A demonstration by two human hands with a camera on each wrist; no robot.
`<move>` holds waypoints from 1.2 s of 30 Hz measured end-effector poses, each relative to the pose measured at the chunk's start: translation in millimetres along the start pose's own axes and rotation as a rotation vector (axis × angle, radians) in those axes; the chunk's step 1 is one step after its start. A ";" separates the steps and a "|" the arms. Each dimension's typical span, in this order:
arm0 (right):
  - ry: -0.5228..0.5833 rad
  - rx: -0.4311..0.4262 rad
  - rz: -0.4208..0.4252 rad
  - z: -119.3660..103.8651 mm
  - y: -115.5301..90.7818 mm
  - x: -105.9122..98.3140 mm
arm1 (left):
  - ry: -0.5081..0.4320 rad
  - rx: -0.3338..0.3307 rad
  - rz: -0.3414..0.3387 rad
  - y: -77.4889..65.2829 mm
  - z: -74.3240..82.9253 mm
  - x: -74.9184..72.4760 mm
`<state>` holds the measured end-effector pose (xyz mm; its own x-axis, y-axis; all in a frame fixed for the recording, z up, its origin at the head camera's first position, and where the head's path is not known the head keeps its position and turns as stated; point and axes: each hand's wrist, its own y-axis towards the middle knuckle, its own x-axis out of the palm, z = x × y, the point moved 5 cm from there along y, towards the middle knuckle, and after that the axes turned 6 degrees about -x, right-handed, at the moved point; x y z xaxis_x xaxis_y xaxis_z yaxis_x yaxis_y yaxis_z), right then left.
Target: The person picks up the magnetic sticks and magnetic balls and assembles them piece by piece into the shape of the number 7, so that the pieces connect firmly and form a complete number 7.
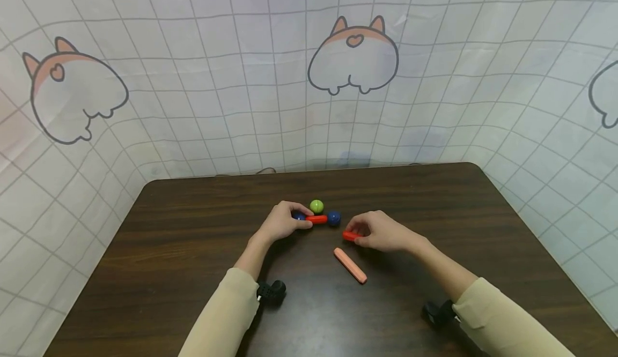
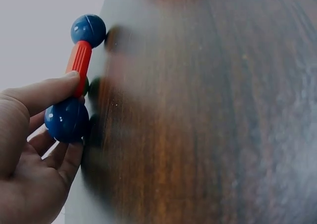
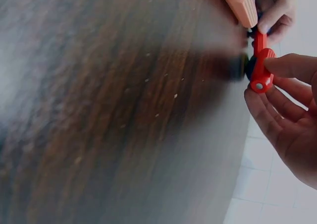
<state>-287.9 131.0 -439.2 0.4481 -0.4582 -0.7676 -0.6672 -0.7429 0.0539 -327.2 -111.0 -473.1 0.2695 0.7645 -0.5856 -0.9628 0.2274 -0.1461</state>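
My left hand (image 1: 281, 222) pinches a red ribbed rod (image 1: 317, 220) near its left end. A glossy blue ball (image 2: 67, 120) sits at that end, within the curve of my fingers, and another blue ball (image 1: 333, 218) is at the far end. Just behind this rod lies a green ball (image 1: 316, 206). To the right, my right hand (image 1: 383, 232) holds a second red rod (image 3: 262, 75) between thumb and fingers; a small metallic dot shows on its end. That rod is apart from the blue balls in the head view.
A pale orange rod (image 1: 350, 265) lies slantwise on the dark wooden table (image 1: 183, 239), nearer than both hands. Behind the table hangs a white gridded curtain (image 1: 232, 78) with cartoon animal prints. Black wrist cameras (image 1: 272, 291) are strapped to both forearms.
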 end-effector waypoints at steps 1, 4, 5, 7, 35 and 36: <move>0.000 -0.001 0.002 -1.2 0.6 0.2 | -0.004 0.002 0.000 0.3 -0.6 0.5; 0.002 -0.009 0.011 -5.3 2.9 0.8 | -0.027 0.006 -0.005 0.5 -2.1 1.6; 0.007 -0.012 0.012 -6.6 3.7 1.1 | -0.033 0.010 -0.007 0.7 -2.7 1.9; 0.016 -0.015 0.010 -9.3 5.5 2.0 | -0.045 0.008 -0.011 0.5 -3.2 1.9; 0.077 -0.123 -0.037 -50.2 39.9 20.5 | -0.085 0.030 -0.022 -0.2 -3.5 -0.4; 0.080 -0.127 -0.038 -51.1 40.3 21.7 | -0.084 0.030 -0.022 -0.7 -3.3 -0.4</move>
<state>-274.7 66.2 -421.0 0.5211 -0.4618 -0.7178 -0.5702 -0.8141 0.1099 -326.8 -113.4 -475.3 0.2928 0.8066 -0.5135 -0.9558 0.2620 -0.1334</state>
